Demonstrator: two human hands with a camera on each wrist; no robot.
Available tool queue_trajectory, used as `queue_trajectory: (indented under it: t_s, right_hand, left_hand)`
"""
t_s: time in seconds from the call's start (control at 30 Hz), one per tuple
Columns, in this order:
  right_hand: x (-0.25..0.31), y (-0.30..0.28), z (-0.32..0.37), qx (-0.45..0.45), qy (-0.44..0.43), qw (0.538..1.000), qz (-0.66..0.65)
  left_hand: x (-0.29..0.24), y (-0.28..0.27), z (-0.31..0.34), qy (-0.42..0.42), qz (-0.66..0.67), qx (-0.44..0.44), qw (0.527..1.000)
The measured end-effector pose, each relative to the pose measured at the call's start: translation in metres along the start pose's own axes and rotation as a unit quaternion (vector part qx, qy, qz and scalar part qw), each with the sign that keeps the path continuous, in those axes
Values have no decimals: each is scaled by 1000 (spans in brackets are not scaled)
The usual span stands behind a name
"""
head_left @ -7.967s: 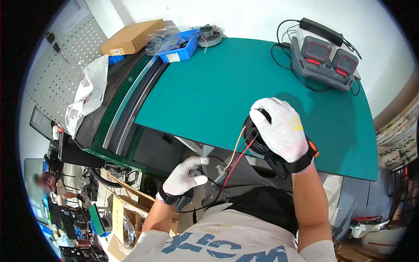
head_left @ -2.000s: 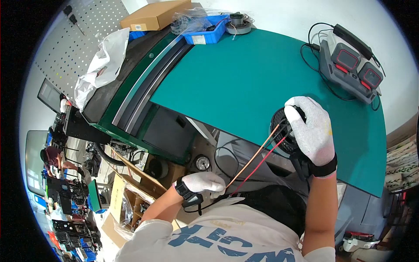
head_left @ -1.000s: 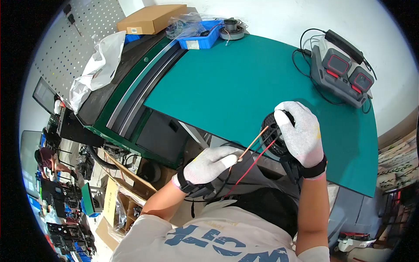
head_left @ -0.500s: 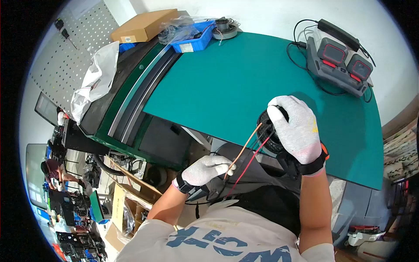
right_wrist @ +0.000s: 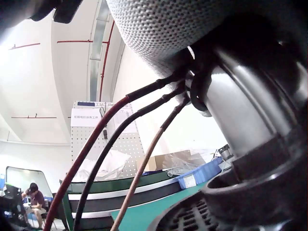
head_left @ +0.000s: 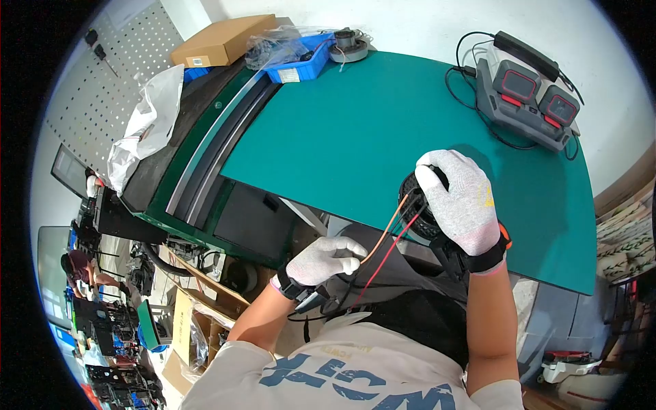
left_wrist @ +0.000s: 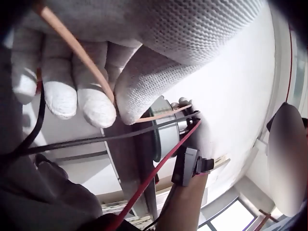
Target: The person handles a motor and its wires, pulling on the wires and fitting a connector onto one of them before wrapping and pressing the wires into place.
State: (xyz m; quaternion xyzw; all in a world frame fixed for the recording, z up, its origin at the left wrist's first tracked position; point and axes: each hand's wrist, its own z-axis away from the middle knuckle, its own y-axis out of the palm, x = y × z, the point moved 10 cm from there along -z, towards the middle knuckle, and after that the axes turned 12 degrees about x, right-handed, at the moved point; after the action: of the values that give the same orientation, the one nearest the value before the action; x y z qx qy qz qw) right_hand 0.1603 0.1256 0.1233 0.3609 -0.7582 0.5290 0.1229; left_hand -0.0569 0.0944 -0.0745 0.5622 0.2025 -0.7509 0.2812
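Observation:
My gloved left hand pinches the orange wire between thumb and fingertips, below the front edge of the table. In the left wrist view the orange wire crosses the fingers and leaves past the thumb tip. My gloved right hand grips a black round motor from above at the table's front edge. The right wrist view shows the motor's metal cylinder over a black grille base. A red wire and a black wire run from it beside the orange one.
A charger with cables sits at the back right of the green table. A blue bin, another motor and a cardboard box are at the back left. An open carton stands at lower left.
Eight seconds ago the left hand was off the orange wire. It took hold, moved up towards the motor, then back down, and the wire now bends. The right hand keeps its grip.

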Motion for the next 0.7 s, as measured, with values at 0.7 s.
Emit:
queue_trajectory:
  t_s: [0.7]
  right_hand:
    - [-5, 0, 0, -7, 16, 1000, -2]
  left_hand:
    - [-88, 37, -7, 115, 57, 23, 991]
